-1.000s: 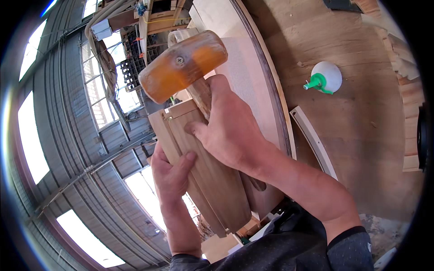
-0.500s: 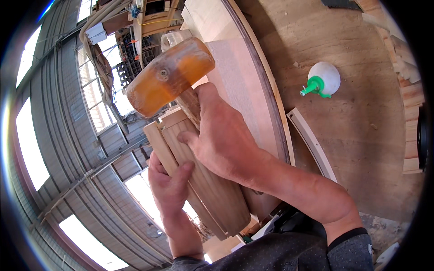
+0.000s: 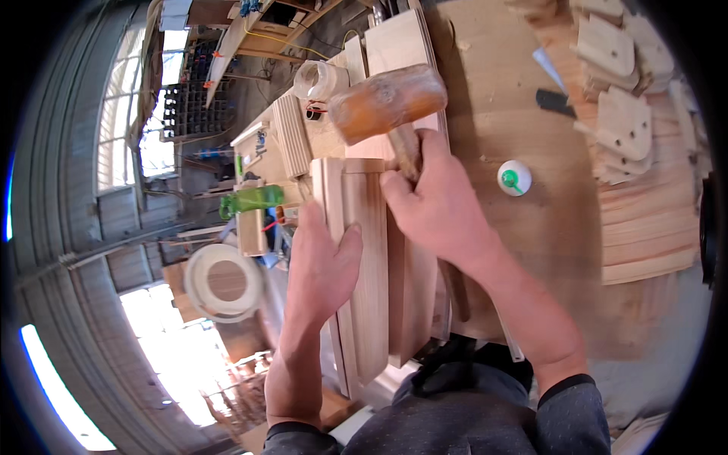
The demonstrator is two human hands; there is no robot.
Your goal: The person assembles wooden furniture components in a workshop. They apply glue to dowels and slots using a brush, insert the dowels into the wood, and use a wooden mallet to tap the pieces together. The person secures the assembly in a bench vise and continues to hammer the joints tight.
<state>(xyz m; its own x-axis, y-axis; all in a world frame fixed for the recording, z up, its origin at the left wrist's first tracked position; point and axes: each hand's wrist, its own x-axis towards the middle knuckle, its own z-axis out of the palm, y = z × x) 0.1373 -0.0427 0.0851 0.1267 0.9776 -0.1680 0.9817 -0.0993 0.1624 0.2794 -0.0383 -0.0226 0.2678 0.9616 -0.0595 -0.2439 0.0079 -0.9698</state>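
- At far left we see a pale ring (image 3: 197, 284) in front of brown boards, and higher up a green bottle (image 3: 254, 199).
- Next comes a ribbed wooden strip (image 3: 292, 135), with a cloudy round tub (image 3: 321, 82) just beside its far end.
- Our left hand (image 3: 324, 265) grips the long wooden piece (image 3: 368, 265) by its left side: the thumb presses on the face toward us, and the other fingers wrap behind, mostly hidden.
- We hold that piece nearly upright, toward the left edge of the worktop (image 3: 553, 250), its lower end near our body.
- Beyond and to the right of it, a pale panel (image 3: 400, 45) runs along the worktop's left side.
- Our mallet (image 3: 390, 104), with its worn amber head, is raised by the top of the wooden piece; we cannot tell whether they touch.
- Our right hand (image 3: 444, 205) has its fingers closed around the handle, whose lower end shows below our wrist.
- Further right, a white bottle with a green tip (image 3: 514, 179) is well in from the worktop's edges.
- Toward the far right corner we see a dark flat piece (image 3: 555, 102) and rounded boards with holes (image 3: 623, 121), near wavy-grained planks (image 3: 648, 235) along the right edge.
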